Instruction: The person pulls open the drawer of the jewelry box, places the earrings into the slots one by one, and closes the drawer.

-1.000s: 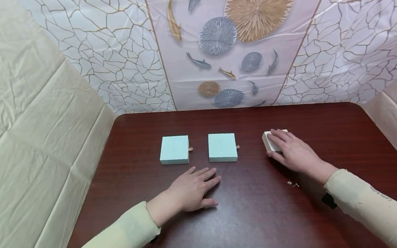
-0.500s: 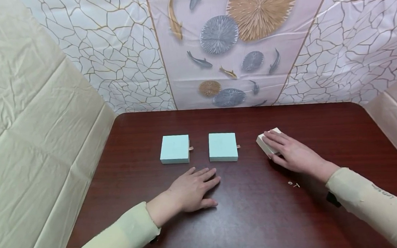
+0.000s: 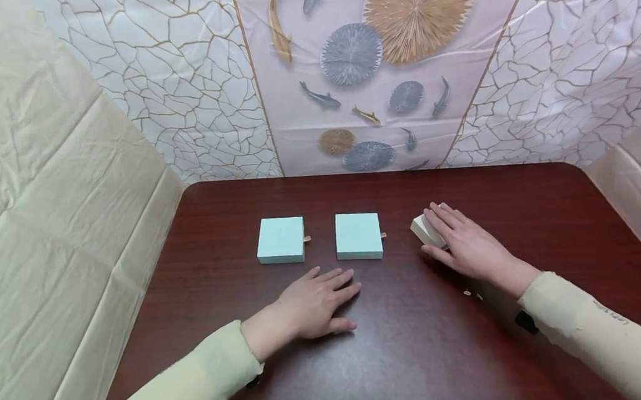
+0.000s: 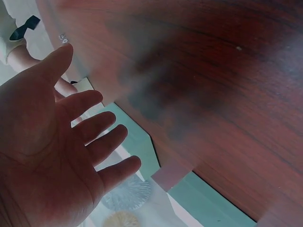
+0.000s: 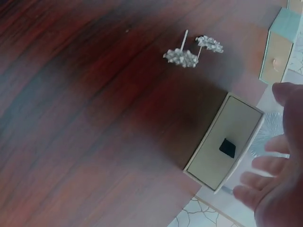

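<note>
In the head view my right hand (image 3: 471,248) lies over a small cream drawer box (image 3: 423,232), fingers extended across its top and thumb out beside its near side. The box stands turned at an angle, partly hidden by the fingers. Its end with a black pull tab (image 5: 227,148) shows in the right wrist view. A pair of silvery stud earrings (image 5: 181,57) lies on the table nearby. My left hand (image 3: 313,304) rests with spread fingers in front of two mint-green drawer boxes, the left one (image 3: 280,238) and the middle one (image 3: 358,235), holding nothing.
Each mint box has a pinkish ribbon tab (image 3: 383,235) on its right side. The dark red wooden table (image 3: 412,356) ends at a patterned cloth backdrop (image 3: 359,115). Beige cloth (image 3: 61,214) hangs along the left side.
The cream box has turned askew and shifted slightly left under my right hand, whose thumb now stands off it. My left hand and the mint boxes stay about where they were.
</note>
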### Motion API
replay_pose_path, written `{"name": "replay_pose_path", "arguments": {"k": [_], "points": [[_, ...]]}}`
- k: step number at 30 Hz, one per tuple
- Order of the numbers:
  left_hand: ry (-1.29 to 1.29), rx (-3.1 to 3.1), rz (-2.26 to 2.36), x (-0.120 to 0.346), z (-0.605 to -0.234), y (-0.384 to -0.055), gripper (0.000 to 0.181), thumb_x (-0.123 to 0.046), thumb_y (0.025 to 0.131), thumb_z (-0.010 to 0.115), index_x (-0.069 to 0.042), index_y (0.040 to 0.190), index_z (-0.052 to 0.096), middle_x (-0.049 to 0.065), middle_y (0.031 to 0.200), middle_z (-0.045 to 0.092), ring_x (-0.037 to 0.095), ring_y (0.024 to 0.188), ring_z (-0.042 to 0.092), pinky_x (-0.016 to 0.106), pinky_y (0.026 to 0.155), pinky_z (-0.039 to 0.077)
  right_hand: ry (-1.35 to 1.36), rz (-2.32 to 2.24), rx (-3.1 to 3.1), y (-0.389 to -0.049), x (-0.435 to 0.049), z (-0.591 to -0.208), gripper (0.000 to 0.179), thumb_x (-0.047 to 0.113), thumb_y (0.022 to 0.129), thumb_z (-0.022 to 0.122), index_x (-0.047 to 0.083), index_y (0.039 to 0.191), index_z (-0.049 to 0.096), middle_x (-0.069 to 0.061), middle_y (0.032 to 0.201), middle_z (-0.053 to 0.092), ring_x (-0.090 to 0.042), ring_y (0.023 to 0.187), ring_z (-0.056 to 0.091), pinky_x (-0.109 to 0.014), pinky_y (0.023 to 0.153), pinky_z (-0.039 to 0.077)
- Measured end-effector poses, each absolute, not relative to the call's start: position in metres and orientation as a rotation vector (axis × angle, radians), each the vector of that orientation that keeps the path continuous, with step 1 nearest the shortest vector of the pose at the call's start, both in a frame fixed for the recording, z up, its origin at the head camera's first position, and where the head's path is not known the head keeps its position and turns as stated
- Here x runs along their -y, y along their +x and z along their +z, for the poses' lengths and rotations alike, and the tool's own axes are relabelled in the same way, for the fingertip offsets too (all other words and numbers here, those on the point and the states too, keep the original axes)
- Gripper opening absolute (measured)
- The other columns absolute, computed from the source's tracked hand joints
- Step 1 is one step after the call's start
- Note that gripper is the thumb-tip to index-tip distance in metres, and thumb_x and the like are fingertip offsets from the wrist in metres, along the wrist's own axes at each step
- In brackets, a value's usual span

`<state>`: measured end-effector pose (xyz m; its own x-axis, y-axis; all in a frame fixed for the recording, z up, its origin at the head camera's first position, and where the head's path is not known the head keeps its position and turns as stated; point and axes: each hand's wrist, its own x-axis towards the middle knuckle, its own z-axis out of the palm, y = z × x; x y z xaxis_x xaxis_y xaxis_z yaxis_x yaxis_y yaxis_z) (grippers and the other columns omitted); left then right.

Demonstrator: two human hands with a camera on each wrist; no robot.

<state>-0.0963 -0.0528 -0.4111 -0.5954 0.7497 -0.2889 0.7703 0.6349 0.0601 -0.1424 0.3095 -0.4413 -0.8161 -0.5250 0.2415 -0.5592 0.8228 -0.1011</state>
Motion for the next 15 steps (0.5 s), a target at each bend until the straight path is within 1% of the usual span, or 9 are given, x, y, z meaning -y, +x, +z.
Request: {"name": "replay_pose_path", "arguments": {"k": [2,6,10,15], "points": [[1.232,-2.568,-0.111,0.0515,-0.4106,-0.0968,0.072,-0.063,0.106,0.054,-0.025,0.166,0.043,0.001,0.174,0.034,0.019,0.16,0.033,0.05,0.129,0.031,0.837,0.188,2.81,-0.144,-0.3078,-0.4429,0.075,0.028,0.097,0.078,-0.013,0.152,0.048,-0.039,0.153,0.049,-0.055,0.145,0.045,-0.054,0.128,0.029],[1.243,-2.561,-0.119,0.0491,-0.4099,-0.0975,0.072,-0.063,0.106,0.054,-0.025,0.166,0.043,0.001,0.174,0.034,0.019,0.16,0.033,0.05,0.129,0.031,0.867,0.089,2.778,-0.1464,-0.3087,-0.4476,0.071,0.023,0.094,0.08,-0.015,0.147,0.052,-0.04,0.147,0.054,-0.055,0.14,0.051,-0.055,0.125,0.034],[1.24,-2.562,-0.132,0.0479,-0.4098,-0.0983,0.072,-0.064,0.106,0.054,-0.026,0.166,0.043,0.0,0.174,0.033,0.018,0.16,0.032,0.049,0.129,0.03,0.904,0.081,2.734,-0.1478,-0.3117,-0.449,0.067,0.015,0.089,0.082,-0.014,0.143,0.056,-0.04,0.144,0.056,-0.056,0.137,0.054,-0.06,0.117,0.042],[1.228,-2.557,-0.128,0.0472,-0.4108,-0.0987,0.071,-0.064,0.106,0.054,-0.027,0.166,0.042,-0.001,0.174,0.033,0.018,0.16,0.031,0.049,0.129,0.029,1.001,0.119,2.707,-0.1515,-0.3156,-0.4485,0.067,0.01,0.085,0.083,-0.012,0.143,0.058,-0.038,0.146,0.056,-0.054,0.137,0.054,-0.064,0.11,0.047]]}}
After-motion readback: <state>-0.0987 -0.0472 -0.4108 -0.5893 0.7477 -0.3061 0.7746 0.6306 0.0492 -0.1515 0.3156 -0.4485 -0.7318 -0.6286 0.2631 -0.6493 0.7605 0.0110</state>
